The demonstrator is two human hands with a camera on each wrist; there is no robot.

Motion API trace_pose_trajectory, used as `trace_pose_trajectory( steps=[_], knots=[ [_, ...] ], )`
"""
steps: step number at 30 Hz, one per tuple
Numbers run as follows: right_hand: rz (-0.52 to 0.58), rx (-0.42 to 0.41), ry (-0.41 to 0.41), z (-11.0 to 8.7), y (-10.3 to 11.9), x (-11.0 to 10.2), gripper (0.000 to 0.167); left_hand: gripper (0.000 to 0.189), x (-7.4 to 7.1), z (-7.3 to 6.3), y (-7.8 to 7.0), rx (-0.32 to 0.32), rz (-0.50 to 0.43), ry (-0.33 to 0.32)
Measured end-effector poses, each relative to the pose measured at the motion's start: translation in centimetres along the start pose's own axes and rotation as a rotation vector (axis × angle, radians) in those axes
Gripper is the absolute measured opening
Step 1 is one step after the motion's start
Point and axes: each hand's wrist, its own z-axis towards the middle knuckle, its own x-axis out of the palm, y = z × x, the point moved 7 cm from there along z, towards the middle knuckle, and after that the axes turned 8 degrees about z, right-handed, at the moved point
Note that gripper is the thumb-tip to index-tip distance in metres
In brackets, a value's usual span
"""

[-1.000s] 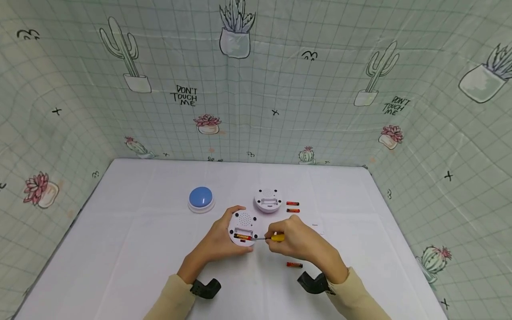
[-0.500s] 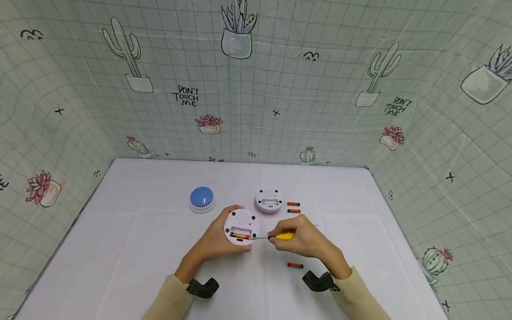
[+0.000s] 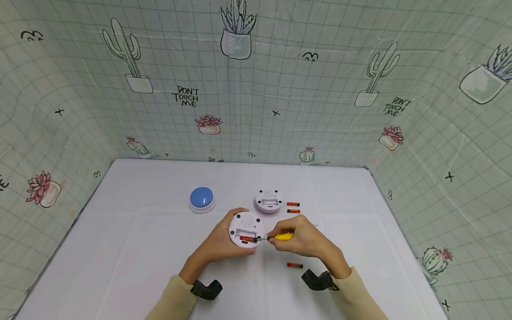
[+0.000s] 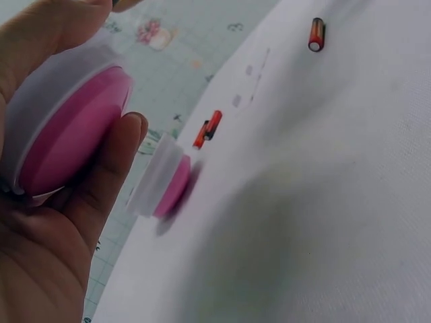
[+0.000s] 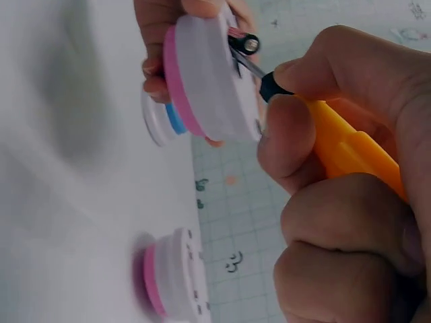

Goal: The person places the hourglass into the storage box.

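Note:
My left hand (image 3: pixel 219 242) grips a round white device (image 3: pixel 246 219) by its edge, its underside with speaker holes and a battery compartment turned up. In the left wrist view its pink button face (image 4: pixel 77 134) points down toward the palm. A red and black battery (image 3: pixel 248 239) lies tilted at the compartment, one end raised in the right wrist view. My right hand (image 3: pixel 300 235) holds a screwdriver (image 3: pixel 283 237) by its yellow handle. The metal shaft (image 5: pixel 247 64) reaches under the raised battery end.
A second white and pink device (image 3: pixel 269 202) lies upside down behind, its compartment facing up. Two batteries (image 3: pixel 293 204) lie right of it, and another battery (image 3: pixel 294 265) lies nearer. At back left stands a device with a blue button (image 3: pixel 202 197).
The device first shifted slightly left, then back right. The battery in it now sits farther right, its right end lifted by the screwdriver tip. The right hand moved slightly right.

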Motion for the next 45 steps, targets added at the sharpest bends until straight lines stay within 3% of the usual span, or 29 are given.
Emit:
trace_pose_trajectory(
  steps=[7, 13, 19, 26, 34, 45],
  knots=[
    [-0.049, 0.029, 0.001, -0.7, 0.7, -1.6, 0.014, 0.107, -0.7, -0.2, 0.1, -0.022, 0.017, -0.048],
    [-0.099, 0.110, -0.045, -2.0, -0.1, -3.3, 0.016, 0.105, -1.6, -0.4, 0.1, -0.025, 0.035, -0.090],
    [-0.110, 0.171, -0.149, -3.7, -2.3, -5.2, 0.014, 0.105, -2.0, -0.5, 0.3, -0.035, 0.034, -0.105],
    [-0.190, 0.190, -0.336, -5.8, -5.5, -7.5, 0.016, 0.104, -1.9, -0.6, 0.6, -0.053, 0.041, -0.110],
    [-0.267, 0.257, -0.475, -7.9, -8.6, -9.3, 0.013, 0.104, -1.9, -0.6, 0.6, -0.056, 0.032, -0.112],
    [-0.244, 0.373, -0.517, -10.2, -12.4, -11.2, 0.019, 0.104, -1.7, -0.6, 0.6, -0.082, 0.037, -0.112]
  ],
)
